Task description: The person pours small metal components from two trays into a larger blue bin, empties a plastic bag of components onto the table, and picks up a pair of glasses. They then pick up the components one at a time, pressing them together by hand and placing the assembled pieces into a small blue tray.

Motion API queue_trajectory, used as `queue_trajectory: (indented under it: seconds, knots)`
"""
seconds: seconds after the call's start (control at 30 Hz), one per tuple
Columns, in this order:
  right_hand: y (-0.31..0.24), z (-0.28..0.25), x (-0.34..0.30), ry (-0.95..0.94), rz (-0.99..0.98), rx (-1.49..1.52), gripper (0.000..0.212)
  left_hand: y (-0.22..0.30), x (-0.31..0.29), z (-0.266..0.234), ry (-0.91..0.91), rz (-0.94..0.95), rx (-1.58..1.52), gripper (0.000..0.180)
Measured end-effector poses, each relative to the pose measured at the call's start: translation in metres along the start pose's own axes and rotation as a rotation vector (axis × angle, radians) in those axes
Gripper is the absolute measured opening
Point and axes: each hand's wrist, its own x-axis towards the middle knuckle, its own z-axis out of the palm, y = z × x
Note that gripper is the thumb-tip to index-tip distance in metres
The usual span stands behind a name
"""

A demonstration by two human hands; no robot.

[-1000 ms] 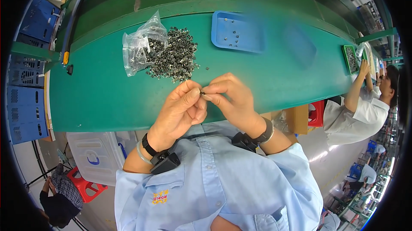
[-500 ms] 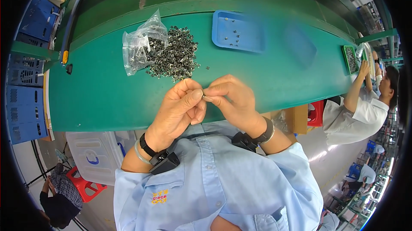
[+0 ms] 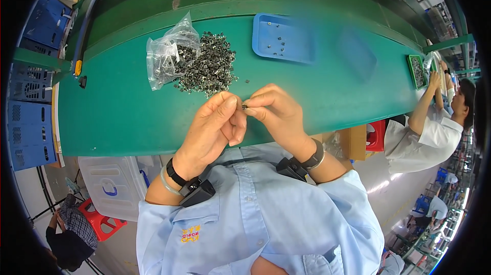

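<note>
My right hand pinches a small black part with a metallic glint between thumb and fingertips. Close beside it, my left hand is closed, its thumb pressed against the index finger; whatever may be between them is hidden. Both hands are raised over the near side of the green table. Just beyond them lies a heap of small black and silver parts, spilling from a clear plastic bag. One loose part rests to the right of the heap.
A blue tray with several small parts stands beyond my right hand. A blurred blue shape lies farther right. At the right, a co-worker reaches near a green tray of parts. A lidded plastic box stands below the table at left.
The fingertips of my two hands, together before, have come slightly apart. The small part now shows in my right fingers. The heap, bag and tray stay as they were.
</note>
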Motion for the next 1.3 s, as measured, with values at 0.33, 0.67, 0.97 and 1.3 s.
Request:
queue_trajectory:
  seconds: [0.33,0.67,0.97,1.3]
  knots:
    - [0.002,-0.001,0.002,-0.023,0.064,0.039,0.010,0.001,0.005,-0.004,0.002,-0.048,0.005,0.016]
    - [0.004,0.000,0.004,-0.059,0.052,-0.012,0.011,0.004,0.002,-0.012,-0.012,-0.109,-0.056,0.014]
    - [0.003,0.000,0.008,-0.078,-0.042,-0.111,0.014,0.007,0.000,-0.009,0.034,-0.087,-0.042,0.015]
    - [0.003,0.003,0.003,-0.054,-0.065,-0.182,0.013,0.003,-0.001,-0.008,0.073,-0.040,0.040,0.012]
